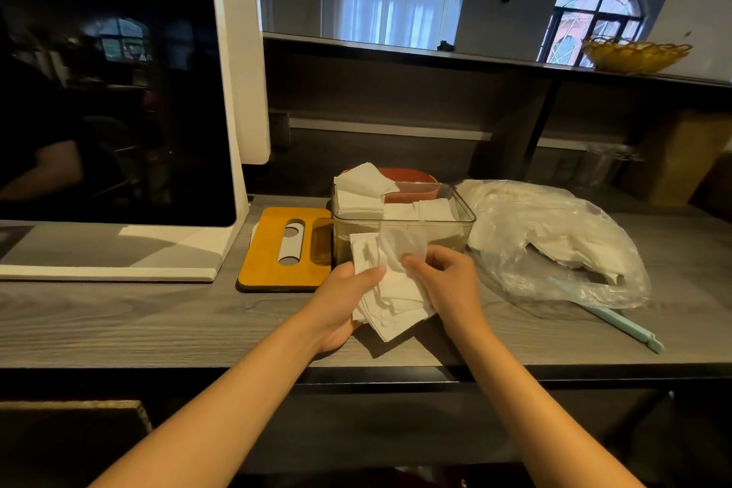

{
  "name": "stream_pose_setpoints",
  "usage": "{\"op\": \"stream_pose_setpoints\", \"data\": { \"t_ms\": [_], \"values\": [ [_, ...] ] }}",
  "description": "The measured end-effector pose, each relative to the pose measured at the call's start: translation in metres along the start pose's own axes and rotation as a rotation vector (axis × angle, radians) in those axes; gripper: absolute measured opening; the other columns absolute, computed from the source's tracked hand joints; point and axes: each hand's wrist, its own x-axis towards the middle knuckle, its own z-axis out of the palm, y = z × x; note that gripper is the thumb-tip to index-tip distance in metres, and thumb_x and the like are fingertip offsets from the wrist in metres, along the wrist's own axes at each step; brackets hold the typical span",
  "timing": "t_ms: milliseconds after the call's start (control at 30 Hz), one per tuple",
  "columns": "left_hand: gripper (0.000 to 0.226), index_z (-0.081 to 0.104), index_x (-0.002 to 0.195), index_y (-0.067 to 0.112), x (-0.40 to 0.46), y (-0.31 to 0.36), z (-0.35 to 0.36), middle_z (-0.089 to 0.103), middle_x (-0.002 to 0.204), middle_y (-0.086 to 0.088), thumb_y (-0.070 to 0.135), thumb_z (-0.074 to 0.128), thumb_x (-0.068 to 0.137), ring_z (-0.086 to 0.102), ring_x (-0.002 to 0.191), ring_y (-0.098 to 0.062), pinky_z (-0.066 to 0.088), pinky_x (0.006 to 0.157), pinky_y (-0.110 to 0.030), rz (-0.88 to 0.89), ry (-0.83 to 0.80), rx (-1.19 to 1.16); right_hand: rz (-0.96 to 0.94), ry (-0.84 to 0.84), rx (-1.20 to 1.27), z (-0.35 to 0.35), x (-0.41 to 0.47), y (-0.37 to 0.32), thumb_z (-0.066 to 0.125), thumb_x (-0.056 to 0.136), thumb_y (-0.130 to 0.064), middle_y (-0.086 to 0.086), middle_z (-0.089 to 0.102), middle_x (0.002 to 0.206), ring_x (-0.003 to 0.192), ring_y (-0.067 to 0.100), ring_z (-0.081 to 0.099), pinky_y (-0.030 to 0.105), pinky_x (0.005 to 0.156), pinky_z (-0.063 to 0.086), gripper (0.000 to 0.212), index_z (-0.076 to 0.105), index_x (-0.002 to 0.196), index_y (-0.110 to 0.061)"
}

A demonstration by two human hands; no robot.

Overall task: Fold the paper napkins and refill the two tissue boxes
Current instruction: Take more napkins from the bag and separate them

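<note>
My left hand [340, 305] holds a small stack of white paper napkins [390, 289] from below and the left, thumb laid across the top. My right hand [443, 277] pinches the top napkin at its upper edge, lifting a thin sheet. Right behind my hands stands a clear plastic tissue box [463, 216] without its lid, with folded napkins inside. A red-orange box [412, 180] stands behind it, a folded napkin [366, 178] resting on it. The wooden lid [273, 250] with an oval slot lies flat to the left.
A clear plastic bag [554, 242] holding more napkins lies to the right, with a pale blue stick [622, 323] beside it. A large white-framed screen [119, 91] stands at the left. A yellow basket [633, 55] sits on the raised shelf behind the grey wooden counter [138, 321].
</note>
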Motion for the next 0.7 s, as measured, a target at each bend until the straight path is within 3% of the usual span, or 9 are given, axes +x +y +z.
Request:
{"op": "stream_pose_setpoints", "data": {
  "t_ms": [100, 267, 400, 500, 567, 633, 700],
  "values": [
    [0.024, 0.061, 0.125, 0.014, 0.0, 0.001, -0.001, 0.074, 0.116, -0.01, 0.018, 0.047, 0.106, 0.07, 0.109, -0.028, 0.054, 0.095, -0.046, -0.028, -0.019, -0.067, 0.055, 0.061, 0.058, -0.002, 0.001, 0.001, 0.072, 0.088, -0.013, 0.02, 0.068, 0.075, 0.065, 0.023, 0.061, 0.037, 0.062, 0.047, 0.015, 0.073, 0.079, -0.002],
    [0.028, 0.062, 0.126, 0.017, -0.002, 0.005, -0.005, 0.075, 0.113, -0.008, 0.026, 0.042, 0.107, 0.069, 0.104, -0.026, 0.054, 0.082, -0.041, -0.077, -0.012, -0.229, 0.221, 0.218, 0.326, -0.014, 0.005, -0.005, 0.061, 0.096, -0.013, 0.006, 0.07, 0.092, 0.087, 0.023, 0.065, 0.032, 0.07, 0.055, 0.009, 0.069, 0.092, -0.013],
    [0.04, 0.063, 0.126, 0.02, -0.002, 0.008, -0.008, 0.074, 0.116, -0.01, 0.038, 0.032, 0.108, 0.067, 0.104, -0.029, 0.05, 0.083, -0.039, -0.068, -0.054, -0.289, 0.343, 0.129, 0.529, -0.022, 0.004, -0.015, 0.053, 0.1, -0.014, 0.006, 0.07, 0.1, 0.088, 0.022, 0.069, 0.039, 0.07, 0.057, 0.013, 0.064, 0.106, -0.018],
    [0.035, 0.064, 0.124, 0.018, -0.001, 0.008, -0.009, 0.074, 0.109, -0.011, 0.032, 0.038, 0.106, 0.066, 0.1, -0.028, 0.05, 0.083, -0.039, -0.092, -0.065, -0.274, 0.363, -0.138, 0.45, -0.025, -0.007, -0.02, 0.053, 0.1, -0.013, 0.005, 0.073, 0.1, 0.086, 0.02, 0.071, 0.034, 0.066, 0.058, 0.019, 0.065, 0.115, -0.013],
    [0.028, 0.064, 0.123, 0.015, 0.0, 0.005, -0.009, 0.074, 0.108, -0.012, 0.022, 0.044, 0.105, 0.067, 0.099, -0.028, 0.051, 0.087, -0.043, -0.098, -0.053, -0.223, 0.31, -0.269, 0.328, -0.024, -0.016, -0.022, 0.056, 0.098, -0.009, 0.003, 0.075, 0.1, 0.089, 0.02, 0.072, 0.033, 0.071, 0.059, 0.019, 0.068, 0.112, -0.015],
    [0.026, 0.064, 0.122, 0.014, 0.003, 0.002, -0.01, 0.073, 0.114, -0.014, 0.013, 0.046, 0.104, 0.067, 0.104, -0.03, 0.05, 0.096, -0.047, -0.07, -0.046, -0.157, 0.298, -0.268, 0.206, -0.022, -0.024, -0.022, 0.06, 0.096, -0.008, 0.001, 0.077, 0.098, 0.089, 0.019, 0.073, 0.032, 0.074, 0.058, 0.02, 0.069, 0.11, -0.019],
    [0.027, 0.063, 0.123, 0.014, 0.004, 0.001, -0.01, 0.072, 0.118, -0.015, 0.006, 0.046, 0.102, 0.068, 0.107, -0.031, 0.052, 0.095, -0.049, -0.048, -0.037, -0.129, 0.337, -0.195, 0.13, -0.022, -0.027, -0.02, 0.061, 0.096, -0.01, 0.0, 0.077, 0.091, 0.083, 0.019, 0.073, 0.031, 0.07, 0.057, 0.016, 0.071, 0.107, -0.016]
  ]
}}
